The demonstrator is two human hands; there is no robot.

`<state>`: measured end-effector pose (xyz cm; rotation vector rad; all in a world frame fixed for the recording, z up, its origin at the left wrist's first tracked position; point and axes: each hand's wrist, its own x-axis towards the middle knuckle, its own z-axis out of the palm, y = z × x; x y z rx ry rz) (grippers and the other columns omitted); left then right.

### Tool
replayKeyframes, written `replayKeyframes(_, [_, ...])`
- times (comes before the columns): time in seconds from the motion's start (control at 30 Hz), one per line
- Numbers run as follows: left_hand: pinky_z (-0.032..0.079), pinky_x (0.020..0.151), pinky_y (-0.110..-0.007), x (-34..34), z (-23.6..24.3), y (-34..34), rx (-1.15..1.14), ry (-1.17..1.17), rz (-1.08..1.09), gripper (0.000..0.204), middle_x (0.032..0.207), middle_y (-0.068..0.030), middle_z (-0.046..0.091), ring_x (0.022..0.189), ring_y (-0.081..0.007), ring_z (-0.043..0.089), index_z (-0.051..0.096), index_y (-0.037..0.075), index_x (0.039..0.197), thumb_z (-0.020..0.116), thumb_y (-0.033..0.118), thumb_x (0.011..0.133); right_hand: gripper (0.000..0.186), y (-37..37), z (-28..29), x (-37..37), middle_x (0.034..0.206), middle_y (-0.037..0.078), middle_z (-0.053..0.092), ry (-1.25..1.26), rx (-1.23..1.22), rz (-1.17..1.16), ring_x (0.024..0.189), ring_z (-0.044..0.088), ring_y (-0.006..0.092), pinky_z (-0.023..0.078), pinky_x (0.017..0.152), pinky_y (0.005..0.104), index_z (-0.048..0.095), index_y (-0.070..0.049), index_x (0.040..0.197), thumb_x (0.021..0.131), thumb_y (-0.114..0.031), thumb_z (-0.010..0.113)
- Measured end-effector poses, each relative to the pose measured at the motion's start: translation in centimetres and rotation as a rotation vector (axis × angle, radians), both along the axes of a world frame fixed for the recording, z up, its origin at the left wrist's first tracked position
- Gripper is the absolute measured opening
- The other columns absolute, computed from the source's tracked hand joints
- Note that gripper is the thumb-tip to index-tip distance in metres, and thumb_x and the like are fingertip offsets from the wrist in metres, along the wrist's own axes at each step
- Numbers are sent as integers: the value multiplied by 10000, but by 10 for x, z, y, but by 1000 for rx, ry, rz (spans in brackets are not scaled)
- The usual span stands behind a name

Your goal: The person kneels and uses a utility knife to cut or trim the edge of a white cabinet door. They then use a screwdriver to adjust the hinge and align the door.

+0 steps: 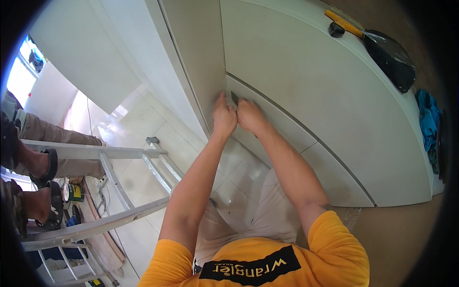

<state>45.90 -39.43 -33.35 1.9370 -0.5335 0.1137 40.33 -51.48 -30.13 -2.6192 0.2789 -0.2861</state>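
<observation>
Both my hands are close together at the inner corner of a pale cabinet-like panel (306, 71), just below the dark groove that runs along it. My right hand (251, 116) is closed around a small, flat, dark-edged tool (234, 98) that points into the corner. Its exact kind is too small to tell. Touching it on the left, my left hand (224, 117) has its index finger reaching up along the side panel (198, 43). The other fingers curl inward, and what they may hold is hidden.
An aluminium ladder (129, 152) stands at the left, and a person's sandalled feet (48, 167) rest on it. Beyond are a paint can (73, 193) and cables on the tiles. On the panel's top lie an orange-handled black tool (389, 57) and a blue cloth (429, 119).
</observation>
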Motion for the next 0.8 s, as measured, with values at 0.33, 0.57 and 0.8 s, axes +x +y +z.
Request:
replayKeyframes(0.33, [386, 1292, -437, 28, 4, -10, -7, 310, -131, 612, 1656, -317, 528, 1553, -411, 511, 455, -93, 1642, 439, 70, 1052, 267, -1, 9, 19, 1199, 335, 761, 48, 110, -32, 1160, 737, 502, 592, 983, 584, 731, 43, 1189, 985, -104, 641])
replayKeyframes(0.57, [421, 1256, -426, 31, -5, -1, -134, 372, -161, 540, 1616, -254, 590, 1510, -374, 558, 479, -66, 1629, 451, 102, 1116, 283, -15, 16, 16, 1191, 327, 754, 87, 64, 186, 1145, 724, 505, 577, 989, 571, 713, 54, 1219, 995, -92, 619])
replayKeyframes(0.8, [395, 1288, -435, 11, -8, 29, -145, 270, -162, 573, 1631, -268, 568, 1530, -373, 544, 467, -67, 1631, 470, 57, 1072, 260, -22, 17, 3, 1136, 319, 757, 45, 69, 324, 1079, 721, 520, 564, 938, 580, 714, 45, 1167, 981, -106, 614])
